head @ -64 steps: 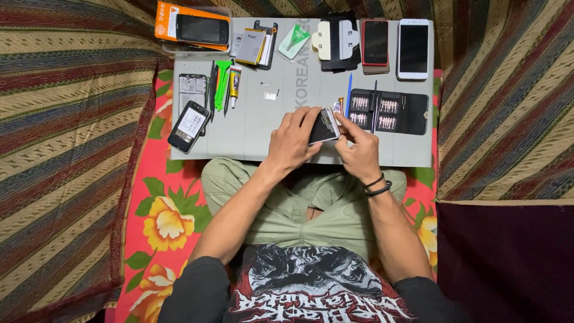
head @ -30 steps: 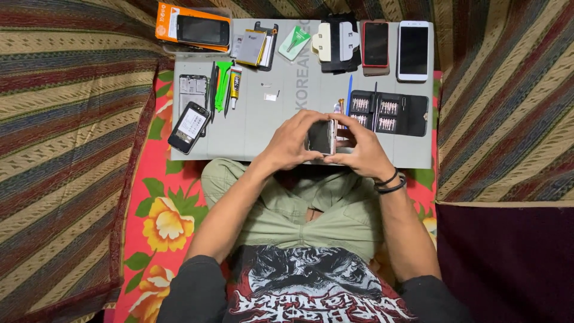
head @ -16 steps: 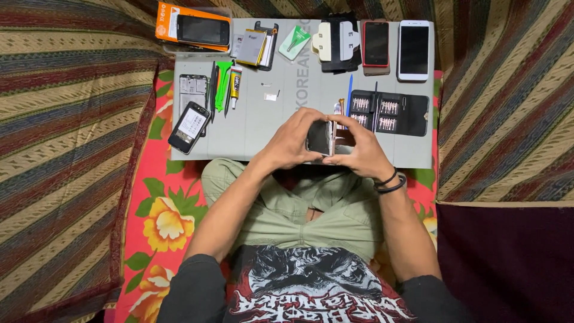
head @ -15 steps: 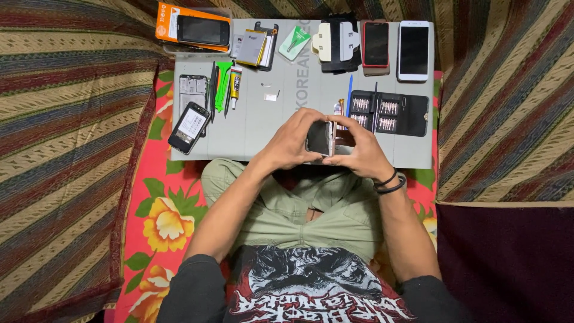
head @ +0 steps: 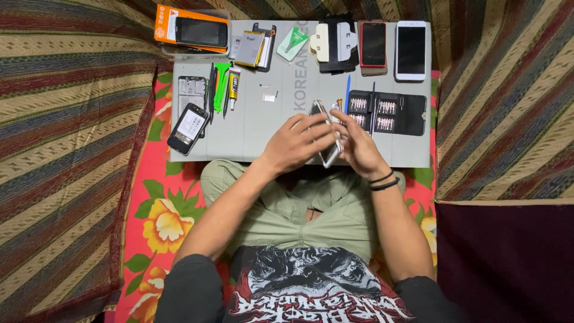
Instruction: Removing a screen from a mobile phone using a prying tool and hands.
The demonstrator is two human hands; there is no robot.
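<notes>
Five phones (head: 411,49), two hands (head: 299,143)

Thing: a slim phone (head: 326,134) with a silvery edge, sitting between both hands.
Pose: it is standing on its long edge, tilting so that one end is pointing up toward the screwdriver kit and the other down toward the lap.
Place: it is hovering over the near edge of the grey work mat (head: 263,128), lifted off it.
Hold: the left hand (head: 297,142) is wrapping its fingers over one face; the right hand (head: 359,145) is pressing against the other side.
Hidden: its faces are mostly being covered by fingers.
</notes>
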